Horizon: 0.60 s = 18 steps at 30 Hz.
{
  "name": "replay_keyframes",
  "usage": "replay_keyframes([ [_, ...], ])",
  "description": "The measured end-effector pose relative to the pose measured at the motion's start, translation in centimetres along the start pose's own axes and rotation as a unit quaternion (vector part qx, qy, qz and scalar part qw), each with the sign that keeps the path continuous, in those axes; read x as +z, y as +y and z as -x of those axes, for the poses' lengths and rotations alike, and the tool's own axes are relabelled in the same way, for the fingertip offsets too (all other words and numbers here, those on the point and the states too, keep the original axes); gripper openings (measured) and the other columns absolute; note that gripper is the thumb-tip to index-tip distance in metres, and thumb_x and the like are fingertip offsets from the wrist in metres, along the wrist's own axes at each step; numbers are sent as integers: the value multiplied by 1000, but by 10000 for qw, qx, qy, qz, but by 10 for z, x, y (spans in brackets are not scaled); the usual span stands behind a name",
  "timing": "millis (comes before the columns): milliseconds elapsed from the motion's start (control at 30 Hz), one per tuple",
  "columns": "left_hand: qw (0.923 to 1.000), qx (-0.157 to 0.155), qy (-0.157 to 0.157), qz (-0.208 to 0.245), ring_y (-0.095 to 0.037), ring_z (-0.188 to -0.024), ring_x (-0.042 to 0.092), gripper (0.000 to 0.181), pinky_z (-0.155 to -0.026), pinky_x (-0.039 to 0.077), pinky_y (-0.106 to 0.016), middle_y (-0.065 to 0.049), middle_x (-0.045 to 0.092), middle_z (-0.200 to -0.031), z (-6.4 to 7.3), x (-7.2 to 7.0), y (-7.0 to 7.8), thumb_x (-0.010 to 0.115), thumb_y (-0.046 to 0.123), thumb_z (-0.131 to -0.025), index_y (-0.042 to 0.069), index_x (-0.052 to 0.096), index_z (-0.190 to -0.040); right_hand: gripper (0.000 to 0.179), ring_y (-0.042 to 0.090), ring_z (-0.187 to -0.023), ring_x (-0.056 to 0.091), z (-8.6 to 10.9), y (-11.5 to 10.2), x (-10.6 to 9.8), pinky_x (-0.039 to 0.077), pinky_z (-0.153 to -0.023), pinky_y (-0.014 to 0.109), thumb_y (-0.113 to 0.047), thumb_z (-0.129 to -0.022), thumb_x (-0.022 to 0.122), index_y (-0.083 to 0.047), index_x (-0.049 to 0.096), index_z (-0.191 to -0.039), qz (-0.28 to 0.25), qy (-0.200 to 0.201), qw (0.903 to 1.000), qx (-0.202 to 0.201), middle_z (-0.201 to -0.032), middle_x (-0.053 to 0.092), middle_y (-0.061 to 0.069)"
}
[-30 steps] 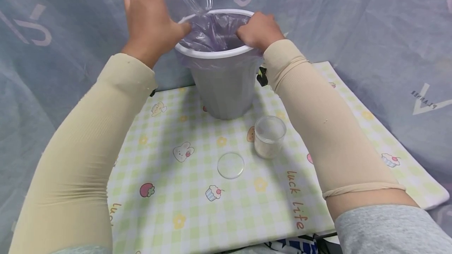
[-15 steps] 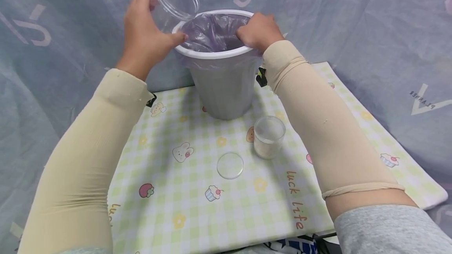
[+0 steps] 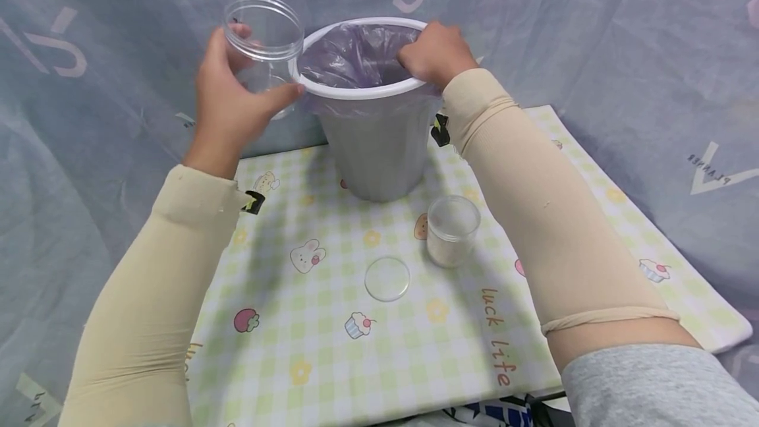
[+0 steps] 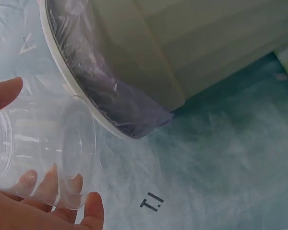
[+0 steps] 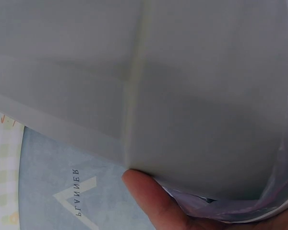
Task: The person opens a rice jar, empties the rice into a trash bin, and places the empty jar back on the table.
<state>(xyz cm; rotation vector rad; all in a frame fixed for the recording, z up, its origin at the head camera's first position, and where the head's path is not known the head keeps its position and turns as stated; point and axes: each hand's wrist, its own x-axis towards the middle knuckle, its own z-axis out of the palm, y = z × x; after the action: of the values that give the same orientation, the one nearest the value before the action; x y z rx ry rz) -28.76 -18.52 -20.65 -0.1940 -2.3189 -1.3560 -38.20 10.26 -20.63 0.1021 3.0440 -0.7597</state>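
My left hand grips a clear plastic jar with fingers and thumb round its sides, just left of the trash can's rim. The jar stands nearly upright, mouth up, and looks empty; the left wrist view shows its clear wall between thumb and fingers. My right hand grips the right side of the white rim of the grey trash can, its fingers over the edge and its thumb against the outer wall. A thin purple bag lines the can and folds over the rim.
A second clear jar with pale contents stands on the checkered tablecloth, right of centre. A clear round lid lies flat left of it. A blue-grey cloth backdrop hangs close behind the can.
My left hand has moved down and left, away from over the can, turning the jar from tipped toward the opening to nearly upright. The right hand and the can have stayed in place.
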Motion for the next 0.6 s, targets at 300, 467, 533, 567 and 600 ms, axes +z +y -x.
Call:
replay_keyframes([
  [300, 9998, 118, -31, 152, -10, -121, 53, 79, -101, 42, -31, 3, 59, -136, 26, 5, -13, 91, 22, -72, 23, 49, -139, 49, 27, -114, 56, -2, 2, -2, 51, -89, 37, -41, -95, 41, -9, 58, -127, 57, 21, 10000, -22, -135, 57, 10],
  [467, 9994, -5, -10, 343, -10, -124, 52, 78, -107, 41, -35, 3, 57, -136, 40, 6, -21, 91, 19, -72, 22, 48, -137, 45, 26, -110, 57, -1, 0, -1, 51, -85, 35, -41, -95, 41, -10, 59, -123, 28, 35, 10000, -36, -130, 59, 9],
  [533, 9994, 0, 10, 350, -10, -125, 52, 78, -108, 41, -35, 1, 57, -136, 46, 7, -26, 91, 19, -72, 20, 48, -138, 45, 26, -108, 58, 0, 0, 0, 51, -83, 35, -40, -95, 41, -10, 60, -123, -3, 44, 10000, -43, -129, 59, 9],
  [567, 9994, 6, 24, 348, -9, -125, 52, 79, -108, 41, -35, 0, 57, -137, 48, 7, -29, 91, 19, -72, 19, 48, -138, 46, 25, -108, 58, 0, 0, 0, 52, -82, 35, -40, -95, 41, -10, 60, -124, -12, 39, 10000, -35, -129, 59, 9],
  [600, 9993, 18, 39, 375, -9, -125, 51, 79, -108, 41, -34, -2, 57, -137, 51, 8, -33, 91, 18, -71, 19, 48, -138, 47, 25, -108, 58, 0, 0, -1, 52, -81, 35, -40, -95, 41, -10, 60, -126, -23, 47, 10000, -43, -130, 59, 9],
])
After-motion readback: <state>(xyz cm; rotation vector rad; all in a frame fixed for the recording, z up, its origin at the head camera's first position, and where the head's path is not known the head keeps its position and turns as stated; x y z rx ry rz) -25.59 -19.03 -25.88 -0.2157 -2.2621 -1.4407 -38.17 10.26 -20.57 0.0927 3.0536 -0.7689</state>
